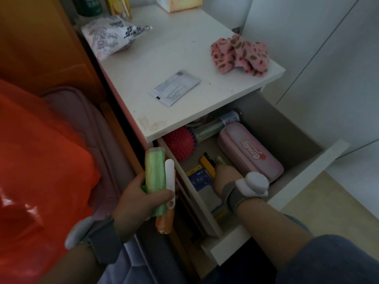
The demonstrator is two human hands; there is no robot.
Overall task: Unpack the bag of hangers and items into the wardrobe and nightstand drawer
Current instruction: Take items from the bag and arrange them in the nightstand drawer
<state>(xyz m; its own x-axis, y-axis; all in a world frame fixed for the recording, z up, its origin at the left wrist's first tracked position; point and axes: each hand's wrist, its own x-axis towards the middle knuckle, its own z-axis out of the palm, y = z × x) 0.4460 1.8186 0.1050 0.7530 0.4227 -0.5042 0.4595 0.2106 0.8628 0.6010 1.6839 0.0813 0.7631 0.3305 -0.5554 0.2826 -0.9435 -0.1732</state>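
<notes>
The left hand (141,199) is grasping a bundle beside the open white nightstand drawer (303,177): a pale green plastic roll (154,173), a slim white plastic stick (169,175) and an orange wrapped tube (164,224). The right hand (223,177) is down inside the drawer, its fingers at a green-tipped pen (221,160) beside a yellow utility knife (207,163); I cannot tell whether it grips anything. A pink zipped pencil case (250,152) and a red spiky rubber ball (179,143) lie in the drawer. An orange plastic bag (41,160) sits at the left.
</notes>
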